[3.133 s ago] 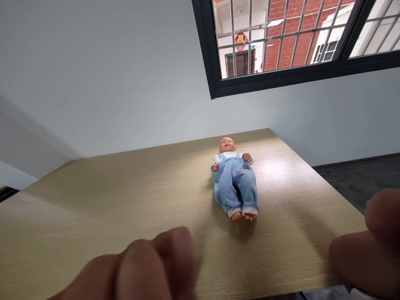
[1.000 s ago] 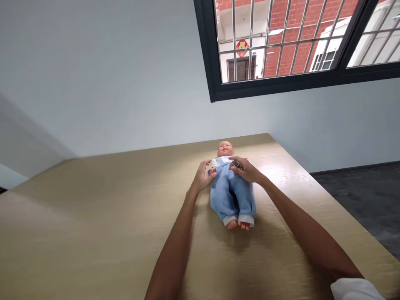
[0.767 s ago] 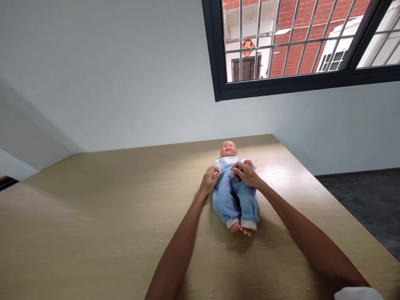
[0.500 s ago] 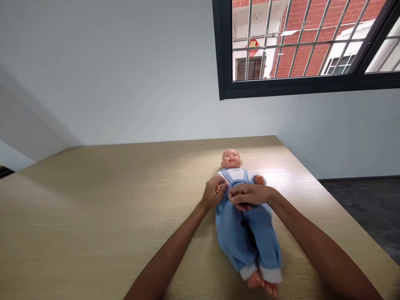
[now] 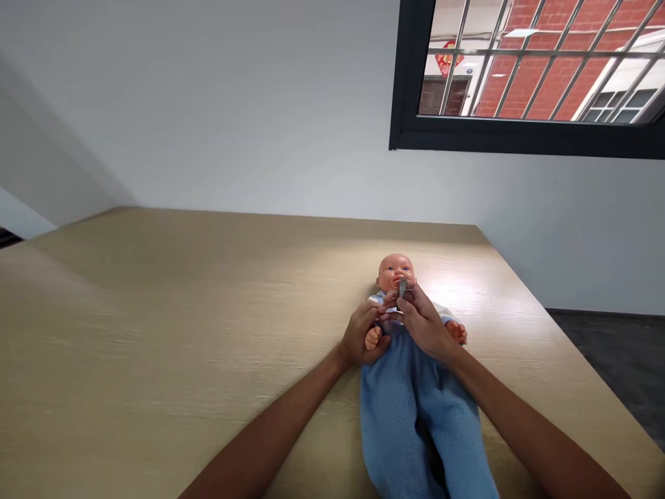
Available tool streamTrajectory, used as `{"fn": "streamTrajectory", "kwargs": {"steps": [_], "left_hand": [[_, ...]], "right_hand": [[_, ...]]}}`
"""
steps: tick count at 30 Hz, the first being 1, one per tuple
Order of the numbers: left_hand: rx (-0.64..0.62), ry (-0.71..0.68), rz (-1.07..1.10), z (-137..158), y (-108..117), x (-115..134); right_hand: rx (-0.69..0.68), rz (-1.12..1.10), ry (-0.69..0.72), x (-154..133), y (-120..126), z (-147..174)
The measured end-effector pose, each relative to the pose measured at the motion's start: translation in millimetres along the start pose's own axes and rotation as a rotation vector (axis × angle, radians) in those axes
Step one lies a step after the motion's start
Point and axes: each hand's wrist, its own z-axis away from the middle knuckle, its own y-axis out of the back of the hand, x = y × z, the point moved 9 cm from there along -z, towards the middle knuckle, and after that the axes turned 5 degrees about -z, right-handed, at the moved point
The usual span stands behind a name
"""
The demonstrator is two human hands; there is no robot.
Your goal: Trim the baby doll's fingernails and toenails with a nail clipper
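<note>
A baby doll (image 5: 415, 409) in blue overalls and a white shirt lies on its back on the table. My left hand (image 5: 364, 336) is closed around the doll's forearm, with the little doll hand (image 5: 373, 337) showing between thumb and fingers. Over the doll's chest, my right hand (image 5: 422, 320) pinches a small silver nail clipper (image 5: 402, 287), which stands up just below the doll's face. The fingertips of both hands come close together there and partly hide the clipper. The doll's other hand (image 5: 457, 331) rests out to the right, and its feet are out of view.
The wide wooden table (image 5: 156, 360) stretches left and meets the pale wall (image 5: 233, 111) at the back. Its right edge drops to a dark floor (image 5: 607, 360). A barred window (image 5: 524, 135) is at the upper right.
My right hand has moved up from the doll's waist to its chest, and the clipper has come into view. The doll appears lower and larger. My left hand stays on the doll's arm.
</note>
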Motion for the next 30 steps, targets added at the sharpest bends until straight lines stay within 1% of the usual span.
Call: {"fn": "streamTrajectory", "kwargs": {"steps": [2, 6, 8, 12, 14, 15, 17, 18, 20, 24, 27, 30], "left_hand": [[-0.032, 0.012, -0.012, 0, -1, -1], [-0.074, 0.004, -0.033, -1, -3, 1], [-0.091, 0.008, -0.025, -1, -5, 1], [-0.075, 0.046, 0.001, -1, -7, -3], [-0.051, 0.039, 0.01, 0, -7, -2], [-0.035, 0.031, 0.015, 1, -6, -1], [0.004, 0.03, 0.02, 2, -5, 2], [0.022, 0.036, 0.022, 3, -3, 3], [0.036, 0.064, 0.028, 3, -3, 3], [0.025, 0.113, 0.053, 2, -4, 2], [0.032, 0.106, 0.067, 1, -4, 1], [0.025, 0.125, 0.083, 1, -4, -1]], "right_hand": [[0.042, 0.069, 0.031, -1, 1, 1], [0.018, 0.164, 0.01, -2, -4, 8], [0.017, 0.21, 0.032, -3, -5, 11], [0.106, 0.419, 0.217, -12, 2, 19], [0.104, 0.538, 0.284, -11, 1, 24], [0.076, 0.572, 0.299, -9, -1, 27], [0.018, 0.584, 0.328, -6, -5, 31], [0.01, 0.575, 0.345, -7, -6, 33], [0.014, 0.554, 0.373, -9, -8, 36], [0.036, 0.499, 0.401, -16, -10, 38], [0.047, 0.52, 0.488, -24, -12, 42], [0.026, 0.641, 0.604, -32, -16, 48]]}}
